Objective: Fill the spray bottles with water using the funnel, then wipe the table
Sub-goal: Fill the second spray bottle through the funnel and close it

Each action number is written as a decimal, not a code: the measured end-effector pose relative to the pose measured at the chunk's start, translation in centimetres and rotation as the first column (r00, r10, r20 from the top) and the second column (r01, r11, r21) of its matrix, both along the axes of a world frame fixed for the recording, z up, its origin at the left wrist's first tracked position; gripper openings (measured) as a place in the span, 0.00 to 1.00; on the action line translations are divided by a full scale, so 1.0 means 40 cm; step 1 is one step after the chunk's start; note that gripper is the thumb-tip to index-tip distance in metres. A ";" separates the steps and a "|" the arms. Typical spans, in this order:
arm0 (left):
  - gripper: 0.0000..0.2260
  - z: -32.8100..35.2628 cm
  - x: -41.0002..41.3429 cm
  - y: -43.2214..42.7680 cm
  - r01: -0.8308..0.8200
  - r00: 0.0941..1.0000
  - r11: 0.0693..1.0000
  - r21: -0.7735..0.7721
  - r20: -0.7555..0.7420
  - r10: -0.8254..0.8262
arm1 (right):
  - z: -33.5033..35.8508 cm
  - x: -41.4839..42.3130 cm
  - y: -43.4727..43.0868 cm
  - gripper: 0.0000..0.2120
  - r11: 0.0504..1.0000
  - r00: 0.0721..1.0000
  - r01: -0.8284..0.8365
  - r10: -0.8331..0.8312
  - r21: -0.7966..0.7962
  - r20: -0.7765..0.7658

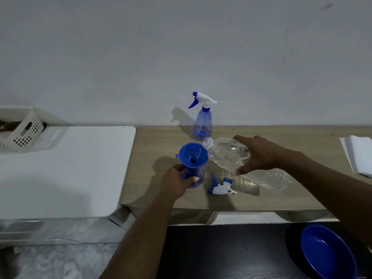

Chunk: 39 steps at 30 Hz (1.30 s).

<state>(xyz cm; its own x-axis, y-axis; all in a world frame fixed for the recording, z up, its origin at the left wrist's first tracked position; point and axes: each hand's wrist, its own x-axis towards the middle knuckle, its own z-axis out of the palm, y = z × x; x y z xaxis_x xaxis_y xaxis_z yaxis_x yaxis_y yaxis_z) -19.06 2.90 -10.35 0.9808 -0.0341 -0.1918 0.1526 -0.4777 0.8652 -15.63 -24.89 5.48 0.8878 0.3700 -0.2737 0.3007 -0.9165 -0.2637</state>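
A wooden table (281, 137) stands against a pale wall, with a white surface (60, 168) adjoining it on the left. A large clear water bottle (227, 156) is tilted almost flat above the table, its neck just beside the rim of a blue funnel (193, 155). The right hand (261, 156) grips the water bottle's shoulder from above, fingers curled around it. A blue bowl (326, 252) sits low at the near right. A capped spray bottle (202, 121) stands upright near the wall. The left hand (175, 182) wraps around an open spray bottle (198, 174), which stands mid-table with the funnel seated in its neck. A detached trigger head (220, 186) lies on the table just to its right.
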 end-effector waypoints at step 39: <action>0.21 0.013 -0.005 -0.001 -0.001 1.000 1.000 0.006 0.024 0.000 | 0.062 0.033 0.044 0.47 0.947 0.994 -0.101 0.109 -0.304 0.009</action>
<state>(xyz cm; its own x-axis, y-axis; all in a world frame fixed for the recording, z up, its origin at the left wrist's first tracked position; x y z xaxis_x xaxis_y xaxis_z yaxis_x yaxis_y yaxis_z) -19.27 2.88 -9.83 0.9852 -0.0323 -0.1682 0.1319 -0.4832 0.8655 -14.30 -23.12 7.94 0.8565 0.3643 -0.3656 0.4022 -0.9150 0.0305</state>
